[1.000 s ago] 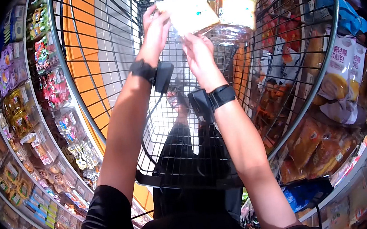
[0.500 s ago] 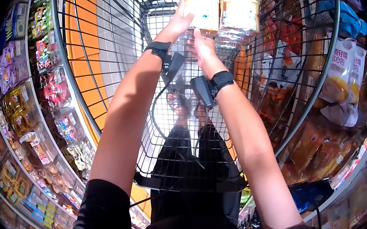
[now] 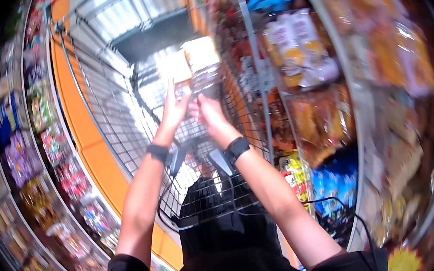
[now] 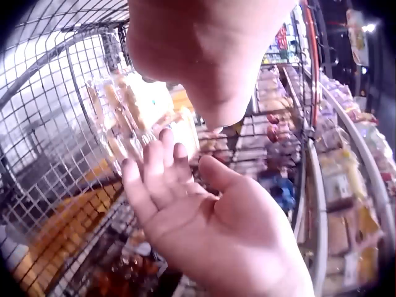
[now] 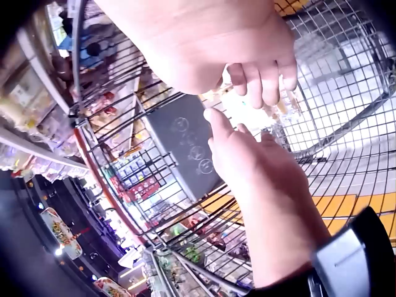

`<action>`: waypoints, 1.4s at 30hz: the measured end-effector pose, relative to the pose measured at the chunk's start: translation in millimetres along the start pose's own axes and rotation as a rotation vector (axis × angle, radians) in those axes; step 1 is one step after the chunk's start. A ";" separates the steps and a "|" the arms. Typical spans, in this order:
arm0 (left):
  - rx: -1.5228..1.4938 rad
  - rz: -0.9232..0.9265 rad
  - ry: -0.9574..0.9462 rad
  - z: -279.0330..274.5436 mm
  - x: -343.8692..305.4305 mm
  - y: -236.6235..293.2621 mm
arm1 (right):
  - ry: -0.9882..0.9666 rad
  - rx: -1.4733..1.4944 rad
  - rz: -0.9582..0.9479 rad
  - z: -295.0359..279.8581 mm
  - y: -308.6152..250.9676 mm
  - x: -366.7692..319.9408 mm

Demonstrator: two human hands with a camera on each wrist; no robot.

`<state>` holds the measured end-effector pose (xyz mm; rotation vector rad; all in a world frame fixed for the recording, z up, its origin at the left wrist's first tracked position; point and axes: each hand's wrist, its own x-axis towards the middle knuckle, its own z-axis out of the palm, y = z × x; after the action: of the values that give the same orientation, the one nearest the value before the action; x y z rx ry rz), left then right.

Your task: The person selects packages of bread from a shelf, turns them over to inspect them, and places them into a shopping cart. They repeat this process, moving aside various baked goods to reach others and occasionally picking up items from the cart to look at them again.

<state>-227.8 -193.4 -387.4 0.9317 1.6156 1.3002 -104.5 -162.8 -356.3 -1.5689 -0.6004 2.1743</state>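
Two clear packs with pale, glare-washed tops, the left pack (image 3: 173, 67) and the right pack (image 3: 201, 54), stand side by side in the shopping cart (image 3: 132, 69). My left hand (image 3: 174, 110) is just on the near side of the left pack, fingers extended and overlapping its lower edge in the head view. Close beside it, my right hand (image 3: 208, 112) has loosely bent fingers and holds nothing. In the left wrist view the right hand (image 4: 216, 229) shows its bare palm, with the packs (image 4: 145, 102) behind its fingertips. Glare hides what is inside the packs.
Shelves of bagged snacks (image 3: 72, 179) line the left side. On the right hang white-and-purple bread bags (image 3: 298, 46) and blue packets (image 3: 335, 186). A dark panel (image 3: 155, 35) spans the cart's far end. An orange shelf side (image 3: 97, 165) runs along the cart's left.
The left pack, tilted between both hands at first, came down beside the right pack. Both hands have drawn back from it toward the body. The head view has swung to the right.
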 end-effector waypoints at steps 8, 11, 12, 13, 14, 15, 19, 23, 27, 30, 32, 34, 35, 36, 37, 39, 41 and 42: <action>-0.310 0.032 -0.292 81.4 -74.0 152.9 | 0.191 -0.014 -0.423 -34.0 -72.4 -159.0; -0.305 0.128 -0.487 120.6 -90.9 218.3 | 0.177 0.040 -0.574 -69.7 -97.9 -219.7; -0.294 0.195 -0.548 135.8 -90.7 233.8 | 0.195 0.059 -0.580 -80.7 -111.5 -242.9; -0.340 0.200 -0.595 150.3 -96.3 255.9 | 0.223 0.112 -0.621 -93.5 -118.9 -258.3; -0.388 0.205 -0.641 165.6 -103.0 275.0 | 0.299 0.145 -0.693 -92.1 -130.9 -295.9; -0.280 0.299 -0.639 180.9 -106.6 286.4 | 0.360 0.133 -0.766 -108.1 -133.1 -303.8; -0.302 0.416 -0.820 227.8 -127.1 338.2 | 0.541 0.099 -1.001 -168.1 -136.7 -337.0; -0.219 0.480 -0.847 264.4 -127.3 361.1 | 0.552 0.093 -1.058 -193.4 -149.3 -375.0; -0.045 0.437 -0.879 284.4 -131.3 373.1 | 0.509 0.033 -1.022 -201.1 -151.4 -388.9; -0.039 0.380 -0.929 297.1 -135.8 368.5 | 0.967 -0.426 -1.062 -206.8 -150.8 -401.1; -0.014 0.360 -0.955 305.9 -132.8 365.5 | 1.036 -0.575 -0.948 -207.6 -150.9 -405.3; 0.053 0.362 -0.958 309.5 -131.8 367.8 | 1.034 -0.617 -0.872 -205.8 -150.9 -404.2; 0.067 0.363 -0.967 311.2 -129.9 369.8 | 0.997 -0.588 -0.859 -203.1 -151.8 -401.0; 0.080 0.362 -0.969 310.5 -129.2 372.7 | 0.953 -0.564 -0.845 -199.8 -151.9 -398.6; 0.090 0.358 -0.970 308.3 -129.1 374.0 | 0.928 -0.558 -0.859 -196.2 -151.4 -397.8; 0.126 0.332 -0.920 306.2 -128.3 373.4 | 0.884 -0.540 -0.890 -190.1 -151.1 -396.8; 0.140 0.326 -0.931 307.4 -125.3 373.6 | 0.979 -0.533 -1.040 -194.2 -146.4 -378.4; 0.132 0.327 -0.965 307.6 -124.6 373.0 | 1.004 -0.527 -1.074 -195.9 -146.0 -375.3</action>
<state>119.9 -128.8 -34.9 1.6289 0.8063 0.7200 202.7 -223.2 -36.2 -1.6888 -1.2667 0.3712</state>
